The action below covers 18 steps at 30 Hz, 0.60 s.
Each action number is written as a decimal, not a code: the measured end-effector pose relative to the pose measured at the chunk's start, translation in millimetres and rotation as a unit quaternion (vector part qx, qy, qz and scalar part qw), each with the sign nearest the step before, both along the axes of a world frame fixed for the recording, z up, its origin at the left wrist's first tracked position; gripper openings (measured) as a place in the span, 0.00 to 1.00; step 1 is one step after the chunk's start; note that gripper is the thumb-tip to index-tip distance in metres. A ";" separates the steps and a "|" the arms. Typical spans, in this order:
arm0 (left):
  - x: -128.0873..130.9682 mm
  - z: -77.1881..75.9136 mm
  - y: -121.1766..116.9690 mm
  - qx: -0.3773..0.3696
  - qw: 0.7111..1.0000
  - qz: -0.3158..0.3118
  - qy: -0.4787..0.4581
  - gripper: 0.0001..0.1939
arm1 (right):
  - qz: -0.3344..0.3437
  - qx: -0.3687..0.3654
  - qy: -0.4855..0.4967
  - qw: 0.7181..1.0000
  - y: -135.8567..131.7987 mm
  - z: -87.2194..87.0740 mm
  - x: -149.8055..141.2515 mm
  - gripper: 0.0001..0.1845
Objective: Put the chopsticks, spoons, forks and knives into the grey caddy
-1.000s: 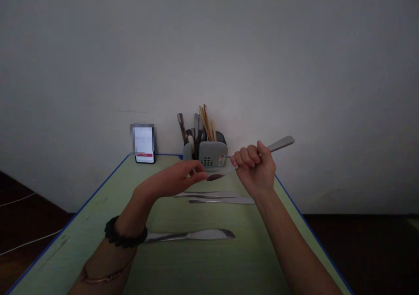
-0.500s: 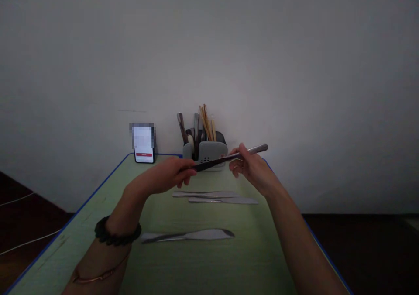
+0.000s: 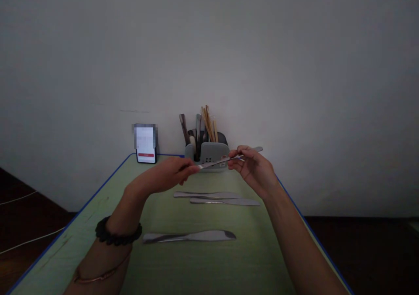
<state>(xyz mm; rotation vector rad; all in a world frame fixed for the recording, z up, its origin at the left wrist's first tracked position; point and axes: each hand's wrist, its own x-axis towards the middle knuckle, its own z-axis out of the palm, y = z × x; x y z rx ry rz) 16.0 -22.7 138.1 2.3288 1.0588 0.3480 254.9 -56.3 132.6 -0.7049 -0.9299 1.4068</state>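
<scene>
Both hands hold one table knife (image 3: pixel 220 160) level in the air above the green table (image 3: pixel 203 260). My left hand (image 3: pixel 170 176) pinches its blade tip, and my right hand (image 3: pixel 253 167) pinches the handle, whose end sticks out to the right. Right behind the held knife stands a grey cutlery caddy (image 3: pixel 209 152) with chopsticks and metal utensils. Two knives (image 3: pixel 216 198) lie side by side on the table below my hands. A third knife (image 3: pixel 190 236) lies nearer to me.
A phone (image 3: pixel 145 143) with a lit screen leans against the white wall at the table's far left corner. The table has blue edges. Dark floor lies to both sides, with white cables (image 3: pixel 19 242) on the left.
My right hand has loosened from a fist round the handle to a fingertip pinch and has dropped lower. The knife has tilted from slanted to almost level, with my left hand taking its tip.
</scene>
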 end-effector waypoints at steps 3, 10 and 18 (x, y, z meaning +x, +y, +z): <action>-1.3 -0.8 0.0 -0.027 0.999 -0.009 -0.017 0.19 | 0.022 0.009 -0.010 1.000 -1.1 -0.5 -1.0 0.03; 2.4 -0.2 -3.2 -0.015 0.999 -0.042 -0.026 0.17 | 0.046 0.017 -0.065 0.997 -5.3 1.0 -8.1 0.04; 0.9 -4.3 0.0 -0.013 0.997 -0.064 -0.041 0.16 | -0.043 0.070 -0.204 0.976 -10.0 3.7 -8.5 0.12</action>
